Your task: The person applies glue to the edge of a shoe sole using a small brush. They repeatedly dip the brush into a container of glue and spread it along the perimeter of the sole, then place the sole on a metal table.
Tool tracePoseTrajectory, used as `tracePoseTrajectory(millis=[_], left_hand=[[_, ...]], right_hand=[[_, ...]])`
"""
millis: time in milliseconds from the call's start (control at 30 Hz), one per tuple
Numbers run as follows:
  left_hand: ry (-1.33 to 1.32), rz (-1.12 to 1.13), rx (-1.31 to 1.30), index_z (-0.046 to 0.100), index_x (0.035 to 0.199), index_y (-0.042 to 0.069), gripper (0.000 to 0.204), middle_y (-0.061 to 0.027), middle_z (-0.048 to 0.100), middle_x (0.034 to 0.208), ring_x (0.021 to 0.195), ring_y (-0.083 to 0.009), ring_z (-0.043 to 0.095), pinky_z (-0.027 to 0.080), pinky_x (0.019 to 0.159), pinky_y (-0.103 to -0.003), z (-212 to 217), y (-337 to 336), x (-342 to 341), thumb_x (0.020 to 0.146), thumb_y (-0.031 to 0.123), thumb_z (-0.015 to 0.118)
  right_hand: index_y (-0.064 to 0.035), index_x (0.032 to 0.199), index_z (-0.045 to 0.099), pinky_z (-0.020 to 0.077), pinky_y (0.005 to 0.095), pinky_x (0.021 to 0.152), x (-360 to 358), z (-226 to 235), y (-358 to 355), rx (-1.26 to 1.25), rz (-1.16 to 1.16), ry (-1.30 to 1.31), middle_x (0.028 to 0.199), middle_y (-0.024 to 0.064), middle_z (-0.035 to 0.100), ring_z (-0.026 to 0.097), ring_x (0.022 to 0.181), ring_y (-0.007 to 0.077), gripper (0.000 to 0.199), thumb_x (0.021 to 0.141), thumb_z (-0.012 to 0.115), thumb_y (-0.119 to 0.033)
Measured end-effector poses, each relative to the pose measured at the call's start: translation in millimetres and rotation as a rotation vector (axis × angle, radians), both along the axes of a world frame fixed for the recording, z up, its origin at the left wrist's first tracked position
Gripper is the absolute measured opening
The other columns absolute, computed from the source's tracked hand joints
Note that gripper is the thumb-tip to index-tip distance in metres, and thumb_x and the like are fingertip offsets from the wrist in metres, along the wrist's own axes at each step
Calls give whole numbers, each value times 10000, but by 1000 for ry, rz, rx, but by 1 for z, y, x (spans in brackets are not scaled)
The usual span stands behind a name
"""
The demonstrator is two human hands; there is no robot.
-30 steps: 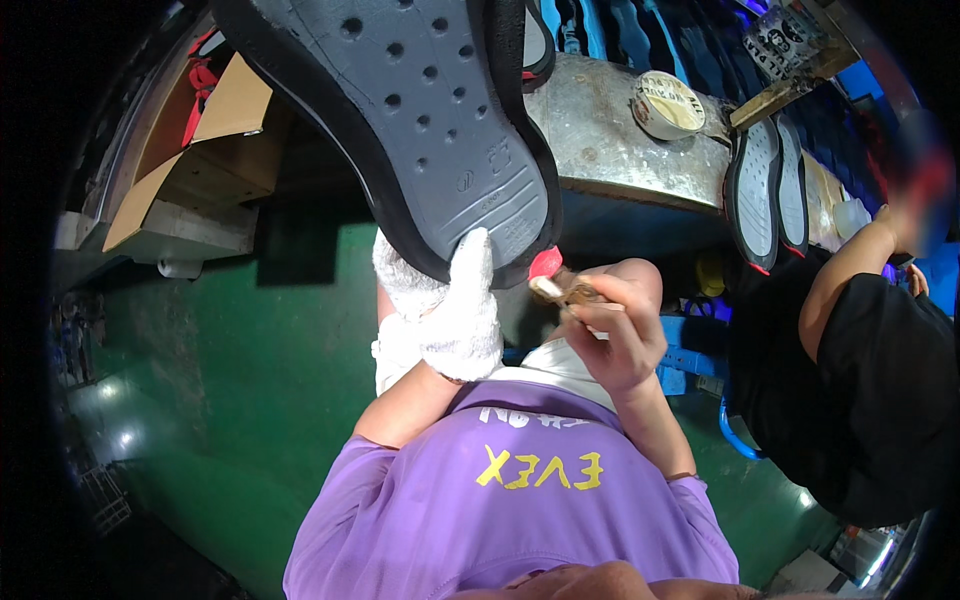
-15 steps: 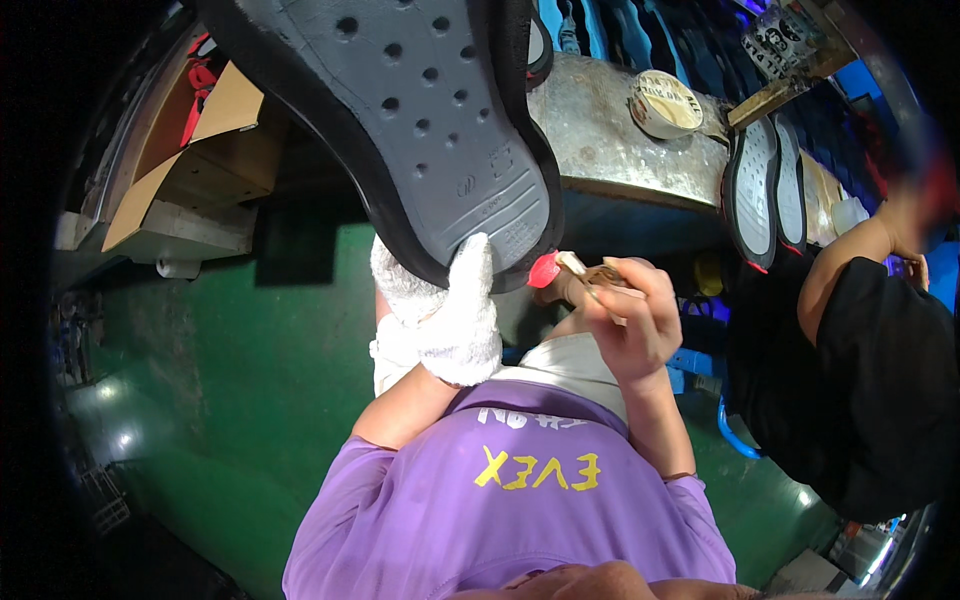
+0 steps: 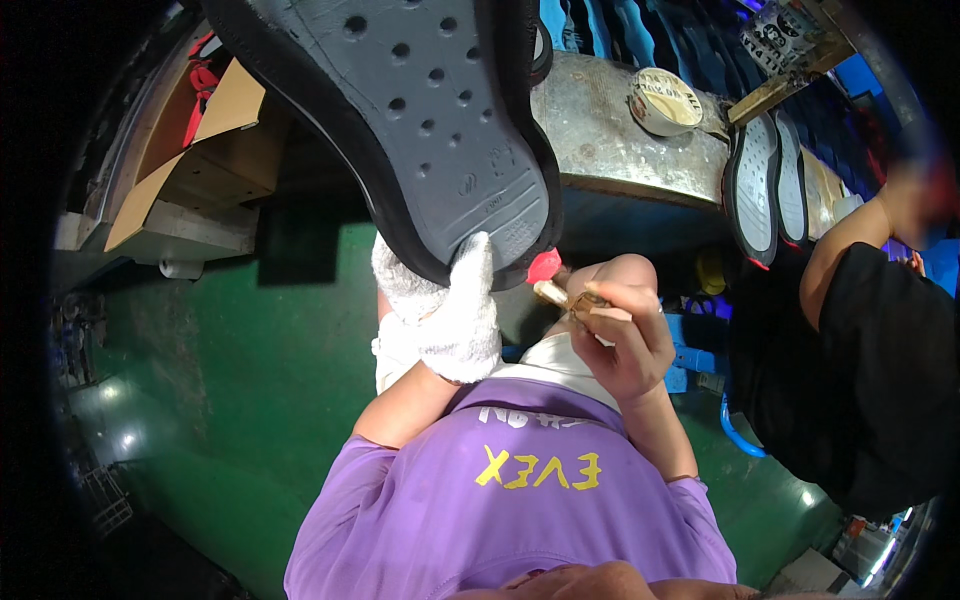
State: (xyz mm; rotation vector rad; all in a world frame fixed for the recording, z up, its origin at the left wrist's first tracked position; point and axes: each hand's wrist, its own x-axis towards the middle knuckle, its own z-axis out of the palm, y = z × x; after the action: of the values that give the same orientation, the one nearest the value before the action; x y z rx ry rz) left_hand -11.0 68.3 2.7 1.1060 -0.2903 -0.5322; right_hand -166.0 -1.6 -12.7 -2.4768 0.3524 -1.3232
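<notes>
Green flooring (image 3: 230,430) is spread below the seated figure, whose body is covered by a purple shirt (image 3: 520,490). One end of a large grey sole (image 3: 440,110) with a black rim is gripped by the left hand (image 3: 450,325): it is covered by a white glove (image 3: 468,345), and its thumb is pressed on the grooved grey face. The sole is held up in front of the body, its far end cut off by the upper edge of the view. By its near end a red tab (image 3: 543,265) is seen. Just beside the tab, a small tool (image 3: 585,303) with a pale tip is pinched in the bare right hand (image 3: 630,335); whether tip and tab are touching cannot be told. Beyond the sole, a tub (image 3: 667,112) is set on a worn metal bench (image 3: 585,115). Farther right, two more soles (image 3: 756,190) are propped upright near a co-worker's bent arm (image 3: 850,260). At the left, red items (image 3: 200,90) are held in an open cardboard box (image 3: 222,165).
</notes>
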Motion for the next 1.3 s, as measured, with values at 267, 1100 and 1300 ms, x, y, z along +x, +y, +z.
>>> tracePoseTrajectory(millis=[267, 1100, 1300], left_hand=[[-361, -3, 140, 334, 1453, 37, 666, -126, 574, 1285, 1162, -202, 559, 452, 1010, -345, -5, 12, -3, 897, 23, 700], [-179, -31, -141, 345, 1465, 105, 641, -107, 528, 1366, 1212, -207, 546, 452, 1039, -380, 3, 9, -5, 920, -63, 637], [-182, -7, -110, 346, 1467, 132, 654, -110, 521, 1373, 1208, -225, 560, 482, 1022, -393, -4, 13, -2, 915, -81, 624]], right_hand=[[-34, 936, 627, 519, 380, 661, 8, -2, -7, 94, -72, 25, 1047, 165, 641, 633, 777, 303, 286, 716, 808, -11], [-58, 964, 628, 513, 377, 682, -9, 16, 10, 36, 34, 114, 1049, 145, 652, 638, 772, 295, 308, 726, 822, -28], [-50, 943, 624, 499, 322, 603, -2, 13, 11, 5, -38, 2, 999, 163, 672, 637, 736, 265, 306, 720, 821, 19]])
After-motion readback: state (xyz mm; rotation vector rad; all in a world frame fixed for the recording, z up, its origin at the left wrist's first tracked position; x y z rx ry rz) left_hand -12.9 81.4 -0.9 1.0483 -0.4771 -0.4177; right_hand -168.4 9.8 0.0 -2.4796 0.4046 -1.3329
